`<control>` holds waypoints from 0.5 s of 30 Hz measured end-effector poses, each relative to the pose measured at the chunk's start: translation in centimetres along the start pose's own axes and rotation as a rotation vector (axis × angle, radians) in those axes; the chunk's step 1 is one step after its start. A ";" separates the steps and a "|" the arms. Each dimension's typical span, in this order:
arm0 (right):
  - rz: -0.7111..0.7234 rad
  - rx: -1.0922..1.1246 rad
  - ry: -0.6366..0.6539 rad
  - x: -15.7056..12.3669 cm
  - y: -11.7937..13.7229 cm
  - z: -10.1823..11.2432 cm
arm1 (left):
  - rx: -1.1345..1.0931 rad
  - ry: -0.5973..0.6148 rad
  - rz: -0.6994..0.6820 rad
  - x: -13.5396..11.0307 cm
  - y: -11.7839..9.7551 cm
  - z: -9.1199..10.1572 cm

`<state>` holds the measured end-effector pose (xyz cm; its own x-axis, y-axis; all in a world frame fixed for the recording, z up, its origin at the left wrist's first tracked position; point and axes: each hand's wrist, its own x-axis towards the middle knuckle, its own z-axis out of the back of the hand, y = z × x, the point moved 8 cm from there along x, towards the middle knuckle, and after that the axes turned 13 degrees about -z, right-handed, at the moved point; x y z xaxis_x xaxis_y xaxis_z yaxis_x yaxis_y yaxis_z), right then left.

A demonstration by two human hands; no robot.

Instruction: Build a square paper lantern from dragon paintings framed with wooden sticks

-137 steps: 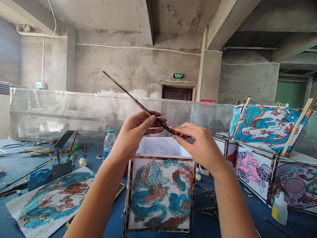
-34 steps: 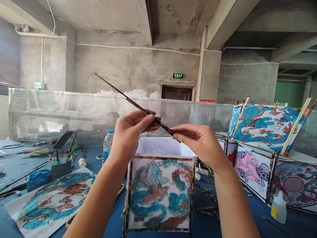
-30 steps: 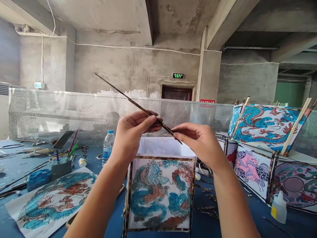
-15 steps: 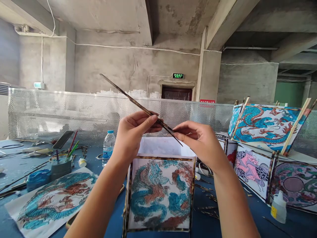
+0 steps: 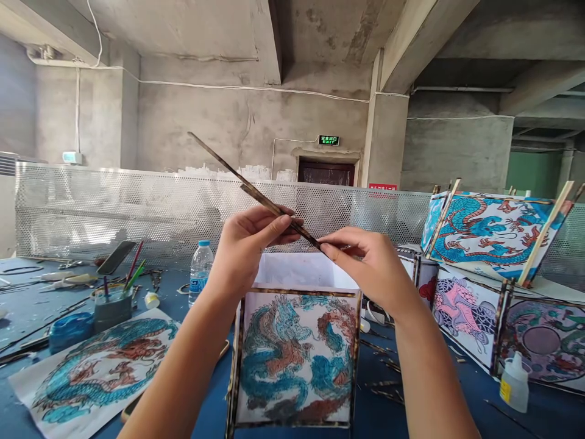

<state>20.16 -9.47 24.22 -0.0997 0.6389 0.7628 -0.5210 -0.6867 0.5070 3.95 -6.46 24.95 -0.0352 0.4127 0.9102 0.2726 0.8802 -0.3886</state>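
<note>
My left hand [image 5: 256,241] pinches two thin, mottled dark-brown sticks [image 5: 265,200] between thumb and fingers. They lie side by side, slanting from upper left to lower right, and one reaches farther up than the other. At their lower end, the thumb and fingers of my right hand [image 5: 361,253] are closed on the tips. Below both hands stands a paper lantern box [image 5: 299,360] with a blue and brown dragon painted on its front and mottled sticks along its edges. Its inside is white where the top shows.
On the left of the blue table [image 5: 178,390] lie a dragon painting [image 5: 109,366], a brush cup [image 5: 112,311] and a water bottle [image 5: 200,274]. To the right are more painted lanterns [image 5: 498,235], a glue bottle [image 5: 515,384] and several loose sticks [image 5: 386,390]. A perforated metal screen [image 5: 114,213] runs behind.
The stick that stuck out past my right fingers no longer does; the lower ends now meet at those fingers. The sticks have slid along each other, leaving a visible step higher up.
</note>
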 end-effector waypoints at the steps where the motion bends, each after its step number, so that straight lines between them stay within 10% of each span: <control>1: 0.004 -0.033 -0.018 0.0 0.1 0.0 | 0.006 -0.001 -0.003 0.0 0.0 0.0; 15: -0.020 0.048 0.003 0.0 0.0 -0.3 | 0.049 -0.034 0.006 0.0 -0.1 0.4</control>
<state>19.89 -9.38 24.06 -0.0917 0.6537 0.7512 -0.4821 -0.6892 0.5409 3.50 -6.43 24.96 -0.0665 0.4248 0.9028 0.2258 0.8878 -0.4011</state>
